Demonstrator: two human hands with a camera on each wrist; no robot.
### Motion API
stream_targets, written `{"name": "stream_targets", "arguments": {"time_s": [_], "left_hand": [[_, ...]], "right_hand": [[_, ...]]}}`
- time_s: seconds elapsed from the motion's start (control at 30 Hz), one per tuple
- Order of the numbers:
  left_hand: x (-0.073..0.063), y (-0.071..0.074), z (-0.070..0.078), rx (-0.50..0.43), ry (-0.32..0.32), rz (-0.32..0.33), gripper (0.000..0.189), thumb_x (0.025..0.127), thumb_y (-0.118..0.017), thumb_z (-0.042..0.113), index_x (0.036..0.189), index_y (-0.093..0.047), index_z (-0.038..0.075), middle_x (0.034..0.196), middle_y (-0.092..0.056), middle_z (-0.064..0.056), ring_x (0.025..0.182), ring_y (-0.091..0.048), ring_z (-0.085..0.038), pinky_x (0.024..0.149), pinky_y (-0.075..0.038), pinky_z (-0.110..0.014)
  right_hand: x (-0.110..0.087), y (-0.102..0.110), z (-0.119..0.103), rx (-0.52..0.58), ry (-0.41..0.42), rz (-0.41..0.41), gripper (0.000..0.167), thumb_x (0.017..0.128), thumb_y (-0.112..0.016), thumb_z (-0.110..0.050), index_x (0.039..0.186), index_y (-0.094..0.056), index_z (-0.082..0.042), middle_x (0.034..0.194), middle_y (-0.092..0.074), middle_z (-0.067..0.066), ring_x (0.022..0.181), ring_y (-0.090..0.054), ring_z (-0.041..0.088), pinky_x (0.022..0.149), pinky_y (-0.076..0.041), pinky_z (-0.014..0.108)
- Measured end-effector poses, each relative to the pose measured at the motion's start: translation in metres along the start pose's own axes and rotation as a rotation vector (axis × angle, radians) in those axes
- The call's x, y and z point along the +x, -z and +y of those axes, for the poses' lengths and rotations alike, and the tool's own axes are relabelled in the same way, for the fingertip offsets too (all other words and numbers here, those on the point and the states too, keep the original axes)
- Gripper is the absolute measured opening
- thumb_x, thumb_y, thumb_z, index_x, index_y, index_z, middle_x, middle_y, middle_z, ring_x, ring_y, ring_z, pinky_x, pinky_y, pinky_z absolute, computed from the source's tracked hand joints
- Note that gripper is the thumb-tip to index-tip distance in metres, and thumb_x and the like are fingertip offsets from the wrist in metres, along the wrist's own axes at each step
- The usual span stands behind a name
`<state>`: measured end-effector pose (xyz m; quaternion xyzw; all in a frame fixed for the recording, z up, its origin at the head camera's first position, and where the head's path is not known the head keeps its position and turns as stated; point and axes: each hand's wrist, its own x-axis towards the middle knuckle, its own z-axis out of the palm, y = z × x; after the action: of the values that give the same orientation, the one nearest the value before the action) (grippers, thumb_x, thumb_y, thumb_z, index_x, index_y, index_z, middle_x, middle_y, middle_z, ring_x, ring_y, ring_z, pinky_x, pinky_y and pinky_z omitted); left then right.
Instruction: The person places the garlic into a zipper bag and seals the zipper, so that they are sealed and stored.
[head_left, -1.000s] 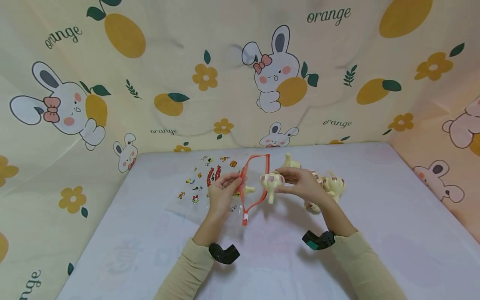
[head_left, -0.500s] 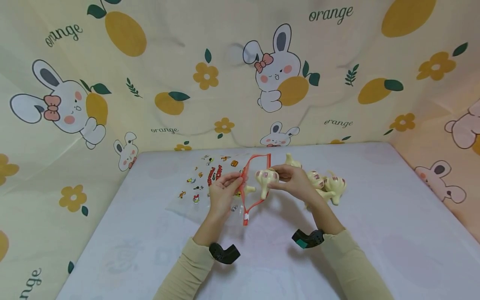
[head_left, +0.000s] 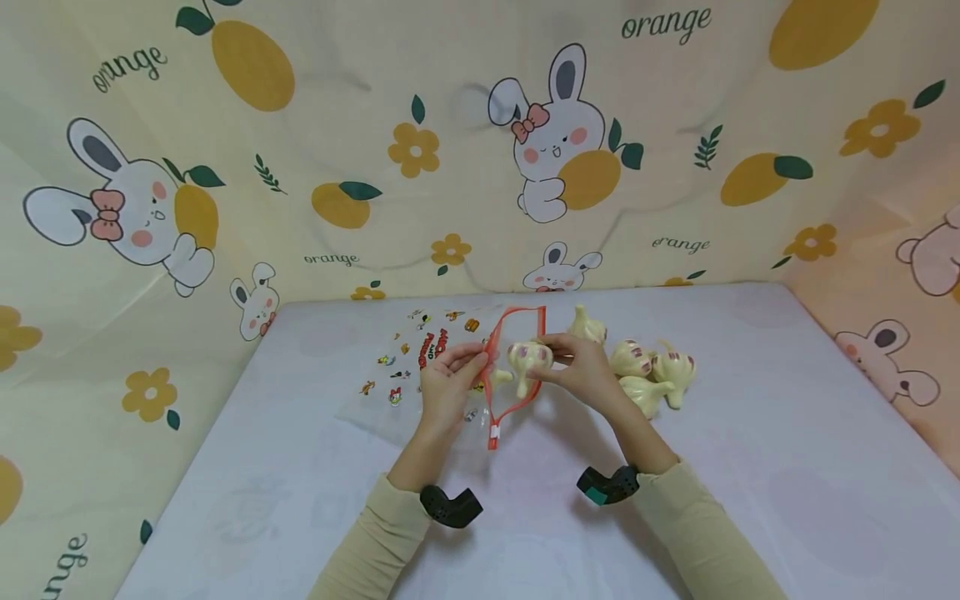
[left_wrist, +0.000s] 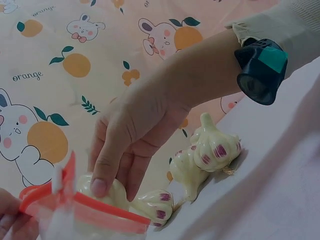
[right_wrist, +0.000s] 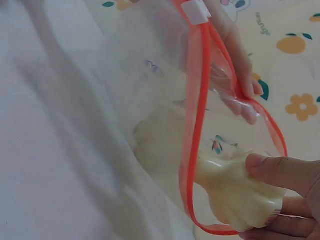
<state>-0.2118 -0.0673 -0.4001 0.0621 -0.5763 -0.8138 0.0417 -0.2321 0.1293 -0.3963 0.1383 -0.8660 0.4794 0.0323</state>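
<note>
My left hand (head_left: pixel 446 387) pinches the red zip edge of a clear printed zip bag (head_left: pixel 393 412), whose mouth stands open toward the right. In my right hand (head_left: pixel 588 375) is a cream garlic bulb (head_left: pixel 529 357) with purple marks, gripped between thumb and fingers, stem pointing down in the head view. In the right wrist view the held bulb (right_wrist: pixel 245 192) is at the red rim, its stem end pointing inward. Another garlic bulb (right_wrist: pixel 160 142) shows blurred through the plastic inside. A white slider (right_wrist: pixel 196 11) sits at one end of the zip.
Several more garlic bulbs (head_left: pixel 673 371) lie on the white table (head_left: pixel 525 517), right of my right hand, with one bulb (head_left: pixel 587 325) farther back. A cloth (head_left: pixel 420 75) printed with rabbits and oranges hangs behind the table. Each wrist carries a black camera (head_left: pixel 450 507).
My right hand has moved left with the garlic bulb, from beside the bag's mouth into the red opening. The left hand keeps its pinch on the zip edge.
</note>
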Motion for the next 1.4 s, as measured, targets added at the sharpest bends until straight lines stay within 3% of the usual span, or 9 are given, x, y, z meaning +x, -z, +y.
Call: {"name": "stream_targets", "arguments": {"time_s": [0.47,1.03,1.4], "left_hand": [[0.0,-0.002,0.001,-0.041,-0.01,-0.007,0.023,0.085,-0.066,-0.005,0.108,-0.063,-0.011,0.075,-0.075,0.006,0.07,-0.072,-0.006,0.068,-0.061,-0.018],[0.001,-0.004,0.0,-0.056,-0.001,0.016,0.02,0.084,-0.066,-0.007,0.104,-0.065,-0.01,0.076,-0.074,0.005,0.072,-0.073,-0.006,0.069,-0.061,-0.019],[0.0,-0.001,-0.002,0.002,0.014,0.031,0.022,0.085,-0.067,-0.004,0.106,-0.066,-0.007,0.08,-0.075,0.005,0.074,-0.072,-0.004,0.07,-0.061,-0.018]], "right_hand": [[-0.002,0.0,-0.005,-0.061,-0.005,-0.024,0.059,0.078,-0.08,-0.013,0.129,-0.057,0.006,0.125,-0.064,0.025,0.108,-0.067,0.038,0.092,-0.057,0.047],[-0.004,0.005,-0.007,-0.06,0.028,-0.043,0.04,0.08,-0.076,-0.008,0.114,-0.064,0.009,0.115,-0.068,0.028,0.103,-0.068,0.039,0.091,-0.058,0.045],[-0.001,0.009,-0.002,-0.056,0.027,-0.024,0.036,0.083,-0.074,-0.009,0.113,-0.065,0.008,0.111,-0.069,0.026,0.103,-0.068,0.038,0.09,-0.059,0.045]]}}
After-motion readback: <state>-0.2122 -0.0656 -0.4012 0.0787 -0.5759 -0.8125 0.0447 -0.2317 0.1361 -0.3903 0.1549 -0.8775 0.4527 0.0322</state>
